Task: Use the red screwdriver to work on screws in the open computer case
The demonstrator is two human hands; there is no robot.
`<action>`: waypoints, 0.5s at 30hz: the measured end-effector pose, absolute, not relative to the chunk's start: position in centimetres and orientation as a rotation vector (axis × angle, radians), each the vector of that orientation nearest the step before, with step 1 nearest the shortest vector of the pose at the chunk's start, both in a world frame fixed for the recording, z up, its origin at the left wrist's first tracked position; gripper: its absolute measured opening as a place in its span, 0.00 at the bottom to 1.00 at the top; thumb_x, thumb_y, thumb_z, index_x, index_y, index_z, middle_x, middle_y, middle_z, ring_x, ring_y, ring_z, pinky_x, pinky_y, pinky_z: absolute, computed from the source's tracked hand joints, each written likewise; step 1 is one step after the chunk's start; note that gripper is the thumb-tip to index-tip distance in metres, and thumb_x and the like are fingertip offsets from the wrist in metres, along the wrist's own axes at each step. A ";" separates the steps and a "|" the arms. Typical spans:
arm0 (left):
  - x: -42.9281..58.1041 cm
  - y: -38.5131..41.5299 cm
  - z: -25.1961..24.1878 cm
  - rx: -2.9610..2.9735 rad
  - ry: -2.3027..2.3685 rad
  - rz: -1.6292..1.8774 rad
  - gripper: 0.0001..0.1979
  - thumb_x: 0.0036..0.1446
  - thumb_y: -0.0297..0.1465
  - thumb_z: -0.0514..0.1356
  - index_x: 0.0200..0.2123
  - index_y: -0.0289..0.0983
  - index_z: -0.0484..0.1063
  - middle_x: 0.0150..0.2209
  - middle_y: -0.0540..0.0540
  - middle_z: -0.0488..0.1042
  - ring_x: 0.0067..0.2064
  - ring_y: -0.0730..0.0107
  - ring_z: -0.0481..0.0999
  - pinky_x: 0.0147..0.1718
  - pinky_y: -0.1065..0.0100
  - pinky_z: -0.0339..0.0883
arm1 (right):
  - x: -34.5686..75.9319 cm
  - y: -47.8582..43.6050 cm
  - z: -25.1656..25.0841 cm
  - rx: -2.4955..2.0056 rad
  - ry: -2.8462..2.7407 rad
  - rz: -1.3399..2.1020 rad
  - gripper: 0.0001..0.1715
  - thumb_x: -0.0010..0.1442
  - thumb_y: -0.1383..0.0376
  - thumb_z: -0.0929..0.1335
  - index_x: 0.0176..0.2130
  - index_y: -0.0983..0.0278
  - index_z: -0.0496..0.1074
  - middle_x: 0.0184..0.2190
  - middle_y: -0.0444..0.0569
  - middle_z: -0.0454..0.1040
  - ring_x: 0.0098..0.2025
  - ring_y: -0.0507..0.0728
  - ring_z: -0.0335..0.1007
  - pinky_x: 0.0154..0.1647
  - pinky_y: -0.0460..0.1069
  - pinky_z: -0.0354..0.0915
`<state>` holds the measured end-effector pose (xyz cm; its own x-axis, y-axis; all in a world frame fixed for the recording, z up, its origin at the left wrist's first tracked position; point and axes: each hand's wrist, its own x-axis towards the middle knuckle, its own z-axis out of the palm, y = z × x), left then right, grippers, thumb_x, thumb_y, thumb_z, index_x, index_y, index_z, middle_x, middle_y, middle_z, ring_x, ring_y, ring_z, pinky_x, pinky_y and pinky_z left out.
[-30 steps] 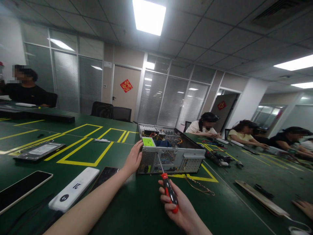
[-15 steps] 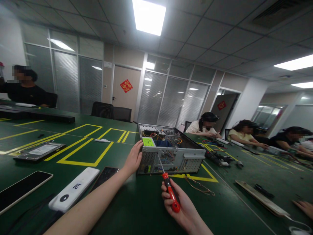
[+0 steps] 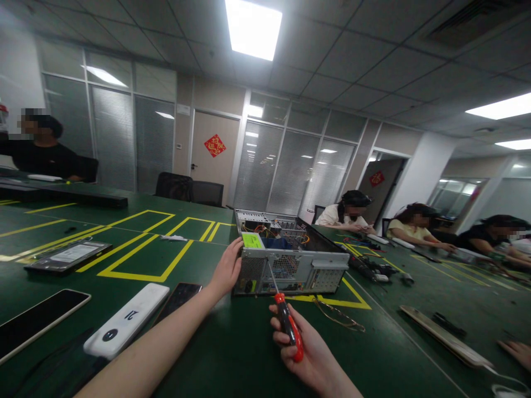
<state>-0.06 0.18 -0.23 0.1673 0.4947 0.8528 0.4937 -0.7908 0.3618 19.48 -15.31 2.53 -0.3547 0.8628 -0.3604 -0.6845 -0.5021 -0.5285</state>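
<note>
An open computer case (image 3: 327,271) lies on the green table with its rear panel facing me and cables showing inside. My left hand (image 3: 228,266) grips its near left corner, beside a bright green label (image 3: 251,240); part of the fingers is hidden behind the case edge. In my right hand (image 3: 301,342) is a red and black screwdriver (image 3: 289,326), its handle wrapped by the fingers. The shaft points up and away at the rear panel, with the tip near a screw position left of the round vent. Whether the tip touches the metal I cannot tell.
On the left lie a hard drive (image 3: 68,255), a phone (image 3: 39,320), a white device marked 21 (image 3: 126,320) and a dark phone (image 3: 176,301). Glasses (image 3: 338,315) rest right of the screwdriver. Further right are black cables (image 3: 373,269) and a power strip (image 3: 446,334). Several people sit around.
The fingers of my right hand have shifted on the screwdriver handle, which has tilted slightly. My left hand and the computer case stay in place.
</note>
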 end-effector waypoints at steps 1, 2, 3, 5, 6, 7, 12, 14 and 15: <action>0.0 0.2 -0.2 2.398 1.018 1.752 0.21 0.63 0.30 0.43 0.59 0.38 0.50 0.61 0.40 0.54 0.63 0.63 0.53 0.60 0.54 0.51 | 19.4 -15.3 2.5 -0.765 -0.357 1.974 0.19 0.62 0.56 0.60 0.42 0.68 0.67 0.23 0.45 0.67 0.17 0.44 0.54 0.11 0.35 0.47; 0.0 0.2 -0.2 2.397 1.021 1.748 0.21 0.63 0.30 0.43 0.59 0.38 0.50 0.61 0.40 0.54 0.63 0.63 0.53 0.60 0.54 0.51 | 19.4 -15.3 2.6 -0.772 -0.356 1.959 0.19 0.62 0.55 0.60 0.42 0.68 0.67 0.23 0.45 0.67 0.17 0.43 0.53 0.11 0.35 0.45; 0.0 0.2 -0.2 2.397 1.024 1.745 0.21 0.63 0.30 0.43 0.59 0.38 0.50 0.61 0.40 0.54 0.63 0.63 0.53 0.60 0.54 0.51 | 19.3 -15.3 2.6 -0.777 -0.351 1.941 0.19 0.62 0.56 0.60 0.40 0.68 0.68 0.22 0.45 0.66 0.16 0.42 0.51 0.11 0.35 0.44; 0.0 0.2 -0.2 2.397 1.030 1.742 0.21 0.63 0.31 0.43 0.59 0.38 0.50 0.61 0.40 0.54 0.63 0.63 0.53 0.60 0.54 0.50 | 19.1 -15.4 2.8 -0.801 -0.343 1.909 0.17 0.61 0.58 0.61 0.33 0.70 0.68 0.20 0.43 0.64 0.15 0.41 0.48 0.10 0.35 0.43; 0.0 0.2 -0.2 2.397 1.030 1.742 0.21 0.63 0.31 0.43 0.59 0.38 0.50 0.61 0.40 0.54 0.63 0.63 0.53 0.60 0.54 0.50 | 19.0 -15.4 2.8 -0.825 -0.341 1.896 0.16 0.61 0.59 0.62 0.30 0.70 0.67 0.18 0.42 0.63 0.14 0.41 0.48 0.10 0.35 0.44; 0.0 0.2 -0.2 2.396 1.029 1.742 0.21 0.63 0.31 0.43 0.59 0.38 0.50 0.61 0.40 0.54 0.63 0.63 0.53 0.60 0.54 0.51 | 19.0 -15.4 2.8 -0.857 -0.340 1.883 0.16 0.61 0.61 0.63 0.27 0.70 0.66 0.17 0.41 0.62 0.14 0.41 0.48 0.10 0.34 0.45; -0.1 0.1 -0.2 2.387 1.026 1.751 0.21 0.63 0.31 0.43 0.59 0.38 0.51 0.61 0.40 0.54 0.63 0.63 0.54 0.60 0.54 0.51 | 19.0 -15.3 2.7 -0.913 -0.296 1.846 0.16 0.59 0.58 0.64 0.33 0.71 0.68 0.21 0.43 0.66 0.19 0.45 0.61 0.16 0.37 0.59; -0.1 0.1 -0.1 2.389 1.023 1.749 0.21 0.63 0.31 0.43 0.59 0.38 0.51 0.61 0.40 0.54 0.63 0.63 0.53 0.60 0.54 0.51 | 19.1 -15.2 2.8 -0.855 -0.292 1.872 0.18 0.60 0.57 0.62 0.36 0.71 0.68 0.21 0.43 0.66 0.19 0.45 0.61 0.15 0.38 0.59; -0.1 0.1 -0.1 2.392 1.020 1.748 0.21 0.63 0.31 0.43 0.59 0.38 0.51 0.61 0.40 0.54 0.63 0.63 0.53 0.60 0.54 0.51 | 19.2 -15.2 2.8 -0.823 -0.288 1.885 0.18 0.61 0.57 0.61 0.37 0.71 0.67 0.21 0.43 0.66 0.18 0.44 0.60 0.15 0.37 0.57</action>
<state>-0.10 0.05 -0.12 0.1656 0.5013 0.8493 0.4924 -0.7882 0.3692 19.19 -15.18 2.84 -0.2516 0.8754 -0.4129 -0.7122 -0.4563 -0.5335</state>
